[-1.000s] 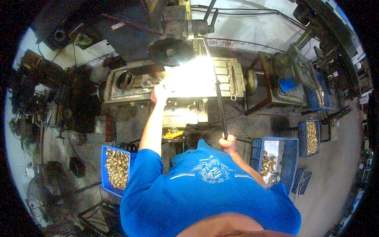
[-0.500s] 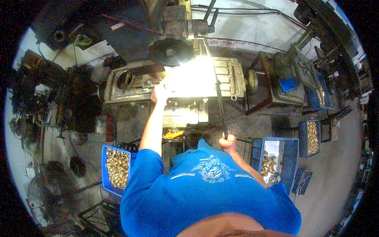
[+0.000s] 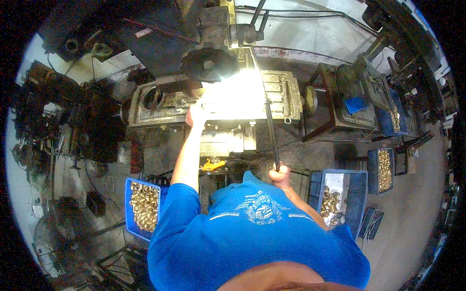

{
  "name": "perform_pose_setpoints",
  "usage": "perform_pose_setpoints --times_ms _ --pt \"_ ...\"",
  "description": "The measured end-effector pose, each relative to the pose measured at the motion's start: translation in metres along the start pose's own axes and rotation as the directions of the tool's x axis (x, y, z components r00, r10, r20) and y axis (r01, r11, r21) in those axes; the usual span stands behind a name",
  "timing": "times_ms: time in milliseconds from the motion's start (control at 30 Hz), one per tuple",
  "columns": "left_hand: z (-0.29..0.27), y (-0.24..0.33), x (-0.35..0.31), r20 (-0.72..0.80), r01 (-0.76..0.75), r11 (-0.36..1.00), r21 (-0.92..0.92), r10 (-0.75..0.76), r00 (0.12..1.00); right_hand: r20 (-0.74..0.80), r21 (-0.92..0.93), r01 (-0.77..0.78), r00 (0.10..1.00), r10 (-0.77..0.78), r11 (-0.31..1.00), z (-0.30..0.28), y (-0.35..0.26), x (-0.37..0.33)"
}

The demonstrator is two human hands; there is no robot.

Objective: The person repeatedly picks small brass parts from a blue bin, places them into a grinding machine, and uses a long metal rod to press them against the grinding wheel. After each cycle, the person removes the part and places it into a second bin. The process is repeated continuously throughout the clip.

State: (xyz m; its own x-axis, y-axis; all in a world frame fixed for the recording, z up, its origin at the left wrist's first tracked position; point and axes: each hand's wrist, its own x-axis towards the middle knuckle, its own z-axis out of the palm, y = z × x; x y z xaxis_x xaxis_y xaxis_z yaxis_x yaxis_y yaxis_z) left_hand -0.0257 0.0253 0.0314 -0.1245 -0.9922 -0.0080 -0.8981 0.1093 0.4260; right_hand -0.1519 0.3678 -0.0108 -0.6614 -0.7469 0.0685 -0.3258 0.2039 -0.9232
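Observation:
My right hand (image 3: 280, 175) is wrapped round the lower end of a long black lever (image 3: 273, 136), which slants up to the machine. Ahead and to the left, my left hand (image 3: 195, 115) reaches to the front part of the metal machine table (image 3: 138, 115). Its fingers look curled at the edge of a strong white glare, and what they grip there cannot be made out. Just above that hand hangs the dark round machine head (image 3: 209, 64). The glare hides the middle of the table.
A blue bin (image 3: 128, 206) of brass-coloured metal parts stands by my left side. At my right is a larger bin (image 3: 358, 199) with similar parts, and beyond it a smaller bin (image 3: 373, 172). A yellow-orange object (image 3: 212, 166) lies below the table. A fan (image 3: 63, 230) stands at lower left.

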Motion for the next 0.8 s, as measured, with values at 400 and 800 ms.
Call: perform_pose_setpoints --times_ms 400,800 --pt "0.004 -0.001 0.005 0.042 0.087 0.996 -0.009 -0.087 0.995 -0.029 0.003 -0.032 0.999 0.032 0.999 0.003 0.005 0.002" --pt "0.011 -0.008 0.011 0.048 0.087 0.996 0.007 -0.087 0.995 0.044 -0.015 -0.069 0.997 0.07 0.997 -0.001 0.006 0.003"
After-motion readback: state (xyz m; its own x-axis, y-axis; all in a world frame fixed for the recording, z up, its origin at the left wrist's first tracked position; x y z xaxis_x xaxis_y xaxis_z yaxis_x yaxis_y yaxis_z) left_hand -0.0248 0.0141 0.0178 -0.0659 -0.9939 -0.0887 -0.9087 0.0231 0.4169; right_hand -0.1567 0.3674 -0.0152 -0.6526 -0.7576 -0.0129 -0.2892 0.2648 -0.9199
